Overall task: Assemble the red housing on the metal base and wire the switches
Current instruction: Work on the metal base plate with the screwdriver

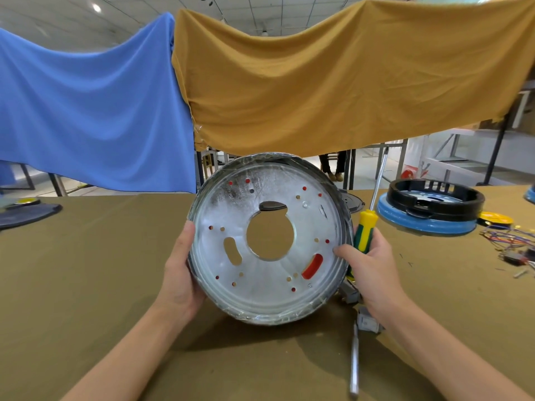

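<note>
I hold a round metal base [269, 296] upright above the table, its flat underside facing me. Red housing [312, 266] shows through its slots and small holes. My left hand [181, 273] grips the left rim. My right hand [373, 270] presses its thumb on the right rim while its fingers curl round a yellow-green screwdriver [365, 230] whose shaft points up. Grey switches [367, 321] hang below the right hand.
A black ring on a blue base [428, 209] sits at the right, with loose coloured wires [512, 244] and a yellow disc [495, 218] beside it. A grey tool [353, 369] lies on the olive table cover [86, 270]. Blue and mustard cloths hang behind.
</note>
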The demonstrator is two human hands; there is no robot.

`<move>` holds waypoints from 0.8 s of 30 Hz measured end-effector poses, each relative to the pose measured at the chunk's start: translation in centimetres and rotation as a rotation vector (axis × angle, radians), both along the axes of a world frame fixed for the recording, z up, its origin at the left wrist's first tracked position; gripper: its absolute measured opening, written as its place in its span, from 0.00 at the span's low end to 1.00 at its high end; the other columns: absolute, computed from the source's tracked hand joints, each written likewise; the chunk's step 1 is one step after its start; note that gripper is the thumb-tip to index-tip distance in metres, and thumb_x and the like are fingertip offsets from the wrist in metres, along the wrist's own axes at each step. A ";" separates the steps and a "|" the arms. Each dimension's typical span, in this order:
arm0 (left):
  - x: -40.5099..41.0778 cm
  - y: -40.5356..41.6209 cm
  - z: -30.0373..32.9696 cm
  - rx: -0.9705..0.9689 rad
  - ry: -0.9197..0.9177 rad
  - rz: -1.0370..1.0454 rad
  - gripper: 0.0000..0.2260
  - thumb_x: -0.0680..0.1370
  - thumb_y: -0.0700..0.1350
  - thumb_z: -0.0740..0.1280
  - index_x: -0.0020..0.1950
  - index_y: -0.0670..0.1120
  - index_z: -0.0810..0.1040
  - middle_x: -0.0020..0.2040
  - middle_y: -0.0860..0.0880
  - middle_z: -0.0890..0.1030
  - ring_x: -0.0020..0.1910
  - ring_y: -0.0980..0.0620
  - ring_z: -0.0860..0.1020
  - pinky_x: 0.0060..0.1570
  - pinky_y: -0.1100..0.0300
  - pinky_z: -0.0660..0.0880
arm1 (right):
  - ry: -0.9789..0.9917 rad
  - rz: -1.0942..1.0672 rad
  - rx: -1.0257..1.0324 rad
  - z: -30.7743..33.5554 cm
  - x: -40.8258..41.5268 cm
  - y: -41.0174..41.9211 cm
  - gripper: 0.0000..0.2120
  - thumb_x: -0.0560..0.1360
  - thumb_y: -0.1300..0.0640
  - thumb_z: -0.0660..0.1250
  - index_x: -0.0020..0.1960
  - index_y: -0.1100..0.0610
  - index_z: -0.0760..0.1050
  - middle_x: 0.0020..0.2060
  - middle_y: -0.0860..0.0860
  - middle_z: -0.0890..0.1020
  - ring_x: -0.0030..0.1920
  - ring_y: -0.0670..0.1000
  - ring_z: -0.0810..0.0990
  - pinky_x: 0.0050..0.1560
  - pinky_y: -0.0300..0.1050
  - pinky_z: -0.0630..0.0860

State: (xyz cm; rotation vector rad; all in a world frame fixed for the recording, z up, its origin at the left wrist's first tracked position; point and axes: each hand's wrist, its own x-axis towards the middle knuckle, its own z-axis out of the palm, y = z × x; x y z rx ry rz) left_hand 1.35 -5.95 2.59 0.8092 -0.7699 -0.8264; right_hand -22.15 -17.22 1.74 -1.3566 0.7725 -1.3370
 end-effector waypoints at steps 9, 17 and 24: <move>-0.2 0.1 0.1 0.013 0.050 0.001 0.27 0.72 0.67 0.65 0.62 0.50 0.83 0.62 0.44 0.83 0.60 0.46 0.82 0.48 0.54 0.82 | -0.036 0.037 0.025 -0.1 -0.1 0.1 0.12 0.75 0.69 0.67 0.52 0.53 0.75 0.42 0.52 0.85 0.42 0.52 0.85 0.36 0.38 0.81; 0.0 0.3 0.2 0.026 -0.014 0.023 0.29 0.71 0.69 0.67 0.62 0.50 0.83 0.61 0.44 0.83 0.60 0.45 0.82 0.48 0.55 0.82 | -0.019 0.026 -0.049 0.2 -0.1 0.4 0.09 0.77 0.64 0.68 0.52 0.52 0.76 0.43 0.49 0.85 0.42 0.49 0.86 0.37 0.38 0.81; -0.1 0.4 0.3 0.059 -0.055 0.023 0.28 0.76 0.69 0.59 0.63 0.51 0.82 0.62 0.45 0.83 0.61 0.47 0.81 0.49 0.56 0.82 | -0.008 -0.045 -0.126 0.4 0.0 0.5 0.03 0.78 0.59 0.68 0.51 0.55 0.76 0.40 0.48 0.85 0.38 0.46 0.84 0.35 0.34 0.78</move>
